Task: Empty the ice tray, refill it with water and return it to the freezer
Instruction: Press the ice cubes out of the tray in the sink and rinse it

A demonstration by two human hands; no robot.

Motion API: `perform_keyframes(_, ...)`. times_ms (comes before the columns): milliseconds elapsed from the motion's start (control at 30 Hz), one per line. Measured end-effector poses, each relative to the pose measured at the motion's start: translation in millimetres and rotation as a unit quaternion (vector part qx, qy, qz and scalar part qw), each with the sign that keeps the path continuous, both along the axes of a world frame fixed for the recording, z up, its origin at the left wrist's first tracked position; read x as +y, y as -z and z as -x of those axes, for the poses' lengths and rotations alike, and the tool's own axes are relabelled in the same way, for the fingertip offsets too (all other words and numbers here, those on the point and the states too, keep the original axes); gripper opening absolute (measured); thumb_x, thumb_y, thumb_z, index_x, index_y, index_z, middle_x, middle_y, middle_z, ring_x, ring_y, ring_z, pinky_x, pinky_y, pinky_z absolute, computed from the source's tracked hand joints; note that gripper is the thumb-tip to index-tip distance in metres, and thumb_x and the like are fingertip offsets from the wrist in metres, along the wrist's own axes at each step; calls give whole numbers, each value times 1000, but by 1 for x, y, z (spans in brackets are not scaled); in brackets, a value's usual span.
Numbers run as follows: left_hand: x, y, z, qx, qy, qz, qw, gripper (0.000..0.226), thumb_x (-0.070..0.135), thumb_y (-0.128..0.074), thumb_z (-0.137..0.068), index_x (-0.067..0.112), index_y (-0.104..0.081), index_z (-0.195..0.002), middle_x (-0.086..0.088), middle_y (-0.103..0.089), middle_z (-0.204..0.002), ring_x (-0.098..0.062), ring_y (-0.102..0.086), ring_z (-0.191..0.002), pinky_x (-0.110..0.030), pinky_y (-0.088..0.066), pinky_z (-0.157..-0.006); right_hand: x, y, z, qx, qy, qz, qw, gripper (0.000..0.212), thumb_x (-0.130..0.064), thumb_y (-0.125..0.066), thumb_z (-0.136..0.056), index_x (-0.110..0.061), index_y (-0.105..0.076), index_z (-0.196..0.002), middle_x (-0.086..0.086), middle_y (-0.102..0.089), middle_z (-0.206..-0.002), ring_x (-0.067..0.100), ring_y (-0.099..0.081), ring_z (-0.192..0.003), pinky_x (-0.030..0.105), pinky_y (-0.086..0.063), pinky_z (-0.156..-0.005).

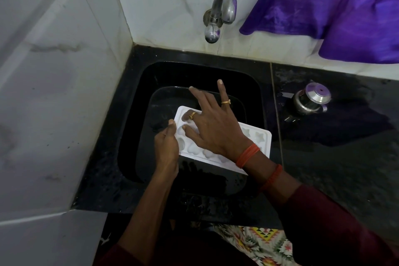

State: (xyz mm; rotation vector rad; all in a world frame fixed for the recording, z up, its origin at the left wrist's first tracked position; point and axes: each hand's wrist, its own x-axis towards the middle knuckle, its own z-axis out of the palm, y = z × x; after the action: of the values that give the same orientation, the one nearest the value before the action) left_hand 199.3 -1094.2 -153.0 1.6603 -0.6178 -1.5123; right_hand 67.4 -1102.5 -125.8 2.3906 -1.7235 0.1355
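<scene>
Head view:

- The ice tray (pixel 260 138), white plastic with star-shaped moulds at its right end and heart-shaped moulds along its near row, is held over the black sink (pixel 133 114). It lies at an angle, left end farther and right end nearer.
- The tray's right end reaches the sink's right rim. Whether it rests on the rim cannot be told.
- Whether the moulds hold ice or water cannot be told; they read uniformly white.
- The left hand (pixel 166 147) grips the tray's left end, thumb on the top edge and fingers curled underneath.
- The right hand (pixel 213 127) lies spread wide over the top of the tray. Its thumb touches a mould in the left part, one ringed finger bends down into a mould at the far-left corner, and two other fingers stretch out beyond the tray's far edge.
- The right wrist carries orange thread bands (pixel 247 155); a maroon sleeve (pixel 323 222) covers the forearm.
- A chrome tap (pixel 222 11) is mounted on the white tiled wall (pixel 54 71), above the sink's far rim.
- The black counter (pixel 345 157) extends right of the sink, its surface wet in patches.
- A small lidded steel pot (pixel 311 99) stands on the counter, right of the sink and well apart from the tray.
- A purple cloth (pixel 334 6) hangs at far right against the wall.
</scene>
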Motion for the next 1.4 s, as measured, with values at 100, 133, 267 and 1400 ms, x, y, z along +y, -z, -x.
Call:
perform_keyframes(100,0,-3,1,-5,-5,5,1000,36,39,-51,-103,16,-70,-84,-5,-73,-88,-26,-70,-89,-43,-55,-86,-3,-2,3,3,7,8,1000,43,-58,-42,-93,-35,-78,-100,14,-46,-152,29,-47,-136,58,6,-123)
perform_keyframes(133,0,-3,1,-6,-3,7,1000,36,39,-51,-104,16,-70,-83,-4,-73,-85,-26,-70,-87,-41,-55,-84,-4,-2,4,8,8,7,1000,45,-60,-42,-93,-34,-79,-100,14,-47,-152,29,-47,-136,58,8,-123)
perform_keyframes(267,0,-2,2,1,7,8,1000,37,38,-51,-104,16,-70,-80,-3,-74,-79,-23,-71,-79,-36,-56,-75,-3,-3,4,17,-8,8,1000,49,-63,-48,-91,-26,-80,-96,14,-52,-147,30,-49,-134,59,6,-123)
perform_keyframes(1400,-25,14,-9,56,-48,9,997,33,38,-53,-103,17,-75,-91,-5,-78,-91,-24,-75,-87,-39,-58,-82,17,46,-35,-104,4,-88,991,55,-44,-24,-108,-29,-19,-161,9,-13,-168,28,-8,-156,54,-10,-124)
